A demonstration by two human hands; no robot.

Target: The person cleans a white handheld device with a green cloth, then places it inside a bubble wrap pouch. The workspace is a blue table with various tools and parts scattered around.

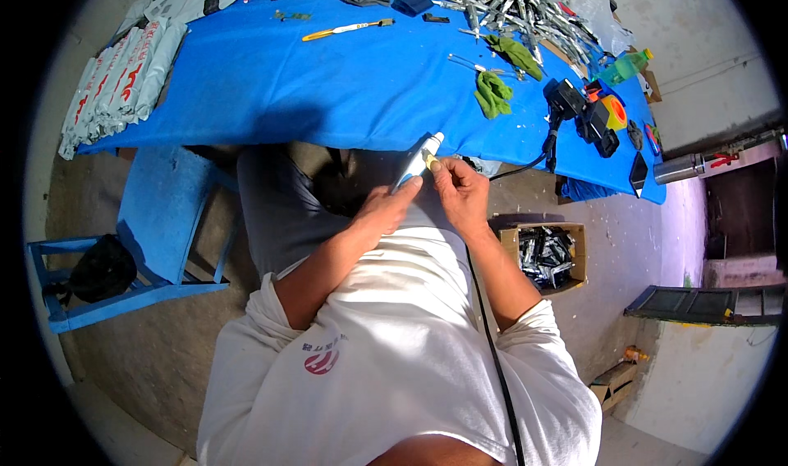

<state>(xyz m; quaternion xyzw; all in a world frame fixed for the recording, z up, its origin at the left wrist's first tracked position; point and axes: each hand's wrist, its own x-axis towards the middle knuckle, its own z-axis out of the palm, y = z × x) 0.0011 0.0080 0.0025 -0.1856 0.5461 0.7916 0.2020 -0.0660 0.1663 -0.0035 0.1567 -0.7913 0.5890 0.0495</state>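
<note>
My left hand [386,210] grips a white pen-shaped plastic device [414,165] with a blue patch near my thumb. The device slants up to the right over my lap, its tip close to the table's front edge. Between the fingertips of my right hand [463,192] is a small pale-yellow piece [430,158], held against the side of the device. What this piece is made of cannot be made out. Both hands are close together, just in front of the blue cloth [246,96] that covers the table.
A heap of slim clear-and-dark devices [505,4] lies at the back right, near green cloths [494,95]. A yellow-and-white brush [348,30] lies farther left, beyond it grey plastic packages [123,78]. Right of me stands a filled cardboard box [578,256]; left, a blue chair [163,213].
</note>
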